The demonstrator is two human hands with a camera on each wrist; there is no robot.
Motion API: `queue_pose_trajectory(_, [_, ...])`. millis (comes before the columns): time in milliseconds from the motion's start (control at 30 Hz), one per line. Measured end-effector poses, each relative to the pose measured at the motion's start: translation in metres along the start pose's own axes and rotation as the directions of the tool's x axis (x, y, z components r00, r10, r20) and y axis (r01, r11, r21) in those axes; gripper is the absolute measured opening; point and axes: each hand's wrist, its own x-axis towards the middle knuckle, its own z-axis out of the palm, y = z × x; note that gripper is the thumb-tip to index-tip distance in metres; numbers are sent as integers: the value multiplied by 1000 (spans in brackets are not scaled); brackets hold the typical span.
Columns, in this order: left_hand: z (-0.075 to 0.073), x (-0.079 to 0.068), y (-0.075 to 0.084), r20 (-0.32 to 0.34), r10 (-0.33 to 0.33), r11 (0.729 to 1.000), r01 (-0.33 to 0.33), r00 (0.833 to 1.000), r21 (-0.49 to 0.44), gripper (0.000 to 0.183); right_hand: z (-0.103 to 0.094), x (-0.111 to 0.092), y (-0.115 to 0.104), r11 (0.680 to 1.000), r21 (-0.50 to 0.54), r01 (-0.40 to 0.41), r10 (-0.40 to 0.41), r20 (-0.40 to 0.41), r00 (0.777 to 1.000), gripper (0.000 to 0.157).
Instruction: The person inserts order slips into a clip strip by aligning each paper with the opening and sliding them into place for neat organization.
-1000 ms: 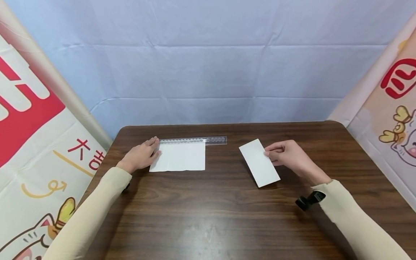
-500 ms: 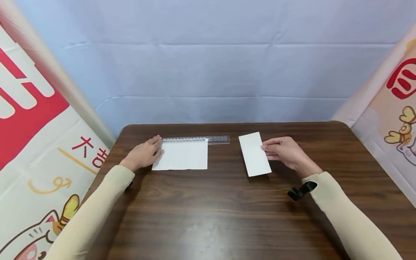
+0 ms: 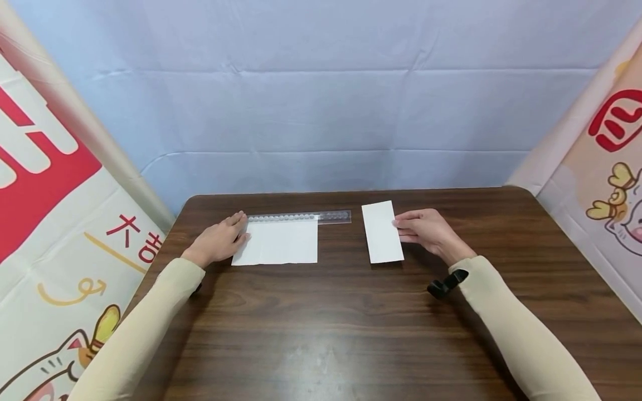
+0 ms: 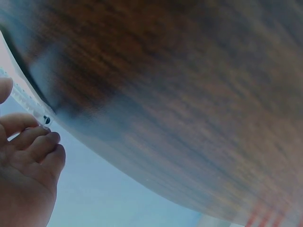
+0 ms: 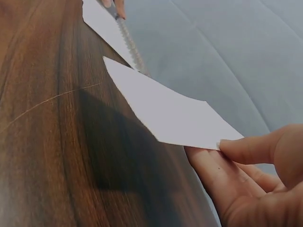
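Observation:
A clear plastic ruler (image 3: 333,216) with a scalloped edge lies along the top of a white sheet of paper (image 3: 282,242) on the table's left half. My left hand (image 3: 217,239) rests over the ruler's left end, thumb on the sheet's left edge. In the left wrist view, the fingertips (image 4: 53,138) sit right at the ruler's end (image 4: 40,116). My right hand (image 3: 428,229) pinches a smaller rectangular white piece of paper (image 3: 382,233) by its right edge, between thumb and fingers. The right wrist view has this piece (image 5: 163,111) raised, its shadow falling on the wood.
The dark wood-grain table (image 3: 301,317) has its far edge just beyond the ruler. A pale blue cloth backdrop (image 3: 321,111) hangs behind it. Printed banners stand at the left (image 3: 65,239) and right (image 3: 607,156) sides.
My right hand has moved left and slightly away from me, bringing the smaller piece of paper closer to the ruler and turning it more upright. My left hand, ruler and sheet stay put.

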Motion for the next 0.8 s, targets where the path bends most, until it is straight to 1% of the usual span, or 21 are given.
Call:
queue_pose_trajectory(333, [0,-1,1,-4,-5,1000,5,1000,-9,64,8,19,4,998,56,-41,41,-3,999,51])
queue_pose_trajectory(633, [-1,-2,0,2,-5,1000,5,1000,-7,65,16,30,6,990,114,-79,82,-18,997,47])
queue_pose_trajectory(800, [-1,-2,0,3,-6,1000,6,1000,-11,65,18,34,7,988,126,-92,96,-28,995,46])
